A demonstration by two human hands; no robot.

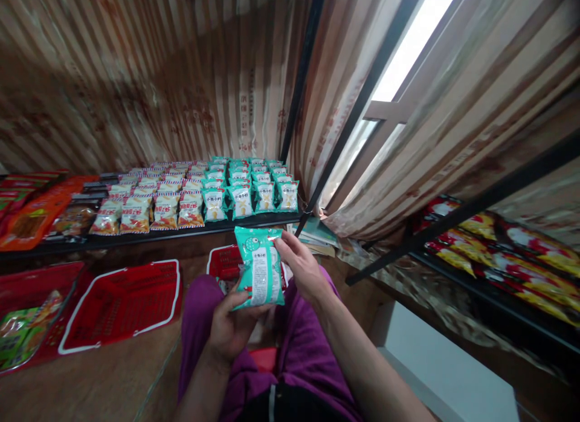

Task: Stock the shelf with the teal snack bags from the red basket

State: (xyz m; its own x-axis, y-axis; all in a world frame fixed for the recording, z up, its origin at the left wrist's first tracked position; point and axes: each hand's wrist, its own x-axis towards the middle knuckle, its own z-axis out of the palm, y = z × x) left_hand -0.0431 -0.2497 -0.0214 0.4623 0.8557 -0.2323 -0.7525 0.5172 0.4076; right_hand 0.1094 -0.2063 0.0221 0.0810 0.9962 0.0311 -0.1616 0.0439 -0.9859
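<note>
A teal snack bag [260, 271] is held up above my lap, its printed back panel facing me. Fingers of my left hand [233, 325] close on its lower left corner from below. At its upper right edge, my right hand [301, 262] pinches the bag. Behind the bag, a red basket [222, 259] between my knees is partly hidden. Rows of matching teal bags [242, 201] stand on the low black shelf [154, 236] in front of me, beside white and orange snack bags [136, 215].
An empty-looking red basket [122, 307] with white handles is on the floor at left, next to another red basket [67, 283] holding green packets. Orange packets [34, 219] lie farther left on the shelf. Black shelf posts [344, 132], a white box [444, 361] and yellow-red bags [493, 246] are at right.
</note>
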